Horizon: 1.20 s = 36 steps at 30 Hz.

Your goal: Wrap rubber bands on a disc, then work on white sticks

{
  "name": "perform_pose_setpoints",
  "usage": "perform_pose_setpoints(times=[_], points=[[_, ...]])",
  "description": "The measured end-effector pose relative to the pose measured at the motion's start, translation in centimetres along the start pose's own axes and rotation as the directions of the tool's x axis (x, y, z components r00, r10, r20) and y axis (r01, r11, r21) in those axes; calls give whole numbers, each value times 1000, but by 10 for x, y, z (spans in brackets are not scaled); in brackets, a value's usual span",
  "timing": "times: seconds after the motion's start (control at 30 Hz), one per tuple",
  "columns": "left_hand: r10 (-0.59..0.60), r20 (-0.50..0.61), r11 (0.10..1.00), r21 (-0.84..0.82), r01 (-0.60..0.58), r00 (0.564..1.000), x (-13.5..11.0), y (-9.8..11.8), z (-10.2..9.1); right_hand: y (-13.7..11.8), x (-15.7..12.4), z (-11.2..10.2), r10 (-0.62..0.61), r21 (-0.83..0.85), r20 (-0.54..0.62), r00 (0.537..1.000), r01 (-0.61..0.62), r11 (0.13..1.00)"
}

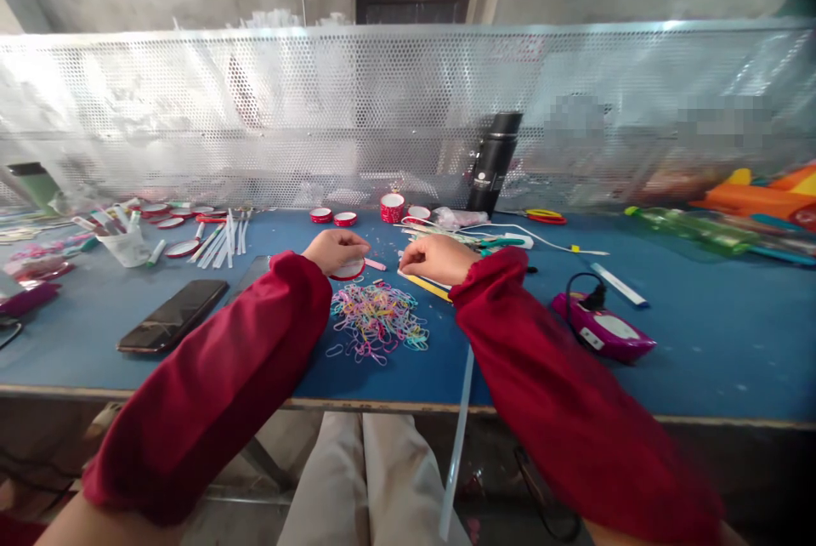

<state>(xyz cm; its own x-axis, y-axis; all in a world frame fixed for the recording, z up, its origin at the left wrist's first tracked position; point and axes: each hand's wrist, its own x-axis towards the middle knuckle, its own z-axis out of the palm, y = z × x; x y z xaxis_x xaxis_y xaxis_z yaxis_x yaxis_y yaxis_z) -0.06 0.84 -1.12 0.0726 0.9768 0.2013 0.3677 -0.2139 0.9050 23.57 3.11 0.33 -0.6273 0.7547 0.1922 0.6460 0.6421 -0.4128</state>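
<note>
My left hand [336, 252] is closed, fingers and thumb pressed together above a round white disc with a red rim [348, 271]. Whether the fingers grip anything is too small to see. To its right, my right hand [437, 258] is also closed in a pinch, and what it holds, if anything, cannot be made out. A yellow strip [430, 287] lies just below that hand. Between the hands is a short pink stick [375, 264]. Nearer me spreads a pile of colourful small wire pins [379, 316].
A black phone [173, 318] and a cup of markers [126, 247] are on the left. Red round tins [391, 207] and a black bottle [494, 163] stand behind. A purple device [604, 327] sits right. One translucent strip [460, 444] hangs over the table edge.
</note>
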Motion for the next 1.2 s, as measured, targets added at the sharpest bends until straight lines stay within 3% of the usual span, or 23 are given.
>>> perform_pose_setpoints(times=[0.1, 0.17, 0.3, 0.5, 0.6, 0.73, 0.9, 1.0, 1.2], points=[[26, -32, 999, -34, -27, 999, 1, -2, 1, -5, 4, 13, -17, -108, -163, 986, 0, 994], [31, -38, 998, -47, -33, 999, 1, -2, 1, -10, 7, 22, -89, -171, -192, 977, 56, 984], [18, -39, 999, -48, -20, 999, 1, -1, 1, -13, 12, 35, -191, -265, -158, 969, 145, 953], [7, -36, 997, -72, -9, 999, 0, 0, 2, -11, 18, 48, -153, -266, -54, 987, 133, 955], [10, -46, 998, -59, -12, 999, -1, 1, 2, -9, 20, 53, -142, -249, -56, 988, 124, 961], [5, -26, 999, -42, -6, 1000, 0, 1, 2, -5, 23, 48, -160, -6, -180, 971, 162, 987], [-8, 153, 1000, -15, 10, 988, -3, 0, 5, -6, 24, 38, 9, 398, -364, 931, 147, 906], [1, 204, 1000, -3, 0, 979, -5, 0, 9, -10, 24, 40, 62, 495, -375, 925, 143, 857], [33, 120, 998, 58, -40, 992, -8, 3, 11, -16, 24, 48, 85, 604, -348, 934, 153, 782]])
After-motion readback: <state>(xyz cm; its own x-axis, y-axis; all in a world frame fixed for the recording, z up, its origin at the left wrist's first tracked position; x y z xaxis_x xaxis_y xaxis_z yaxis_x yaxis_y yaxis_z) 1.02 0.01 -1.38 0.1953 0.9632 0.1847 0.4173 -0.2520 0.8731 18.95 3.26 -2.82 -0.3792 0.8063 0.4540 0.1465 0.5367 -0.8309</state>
